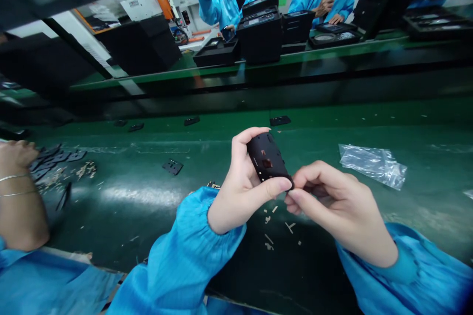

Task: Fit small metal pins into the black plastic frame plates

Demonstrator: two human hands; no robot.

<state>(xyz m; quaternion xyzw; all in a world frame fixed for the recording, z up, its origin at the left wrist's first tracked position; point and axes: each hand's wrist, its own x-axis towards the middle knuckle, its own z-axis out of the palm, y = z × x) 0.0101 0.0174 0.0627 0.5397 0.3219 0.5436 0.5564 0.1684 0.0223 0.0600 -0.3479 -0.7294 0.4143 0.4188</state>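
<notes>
A small black plastic part [269, 155] with a curved surface is gripped in my left hand [246, 182], its fingers at the top end and its thumb at the lower end. My right hand [328, 202] pinches at the part's lower right corner, thumb and forefinger together; whatever is between those fingertips is too small to make out. Both hands are above the green work surface [229, 216]. Small pale scraps [269, 241] lie on the surface below them.
Clear plastic bags [373, 163] lie to the right. A flat black part [172, 166] lies left, others along the back. At far left, a person's arm [22, 197] rests near piled black parts [55, 157]. Behind, a shelf holds black boxes [260, 34]; people in blue work beyond.
</notes>
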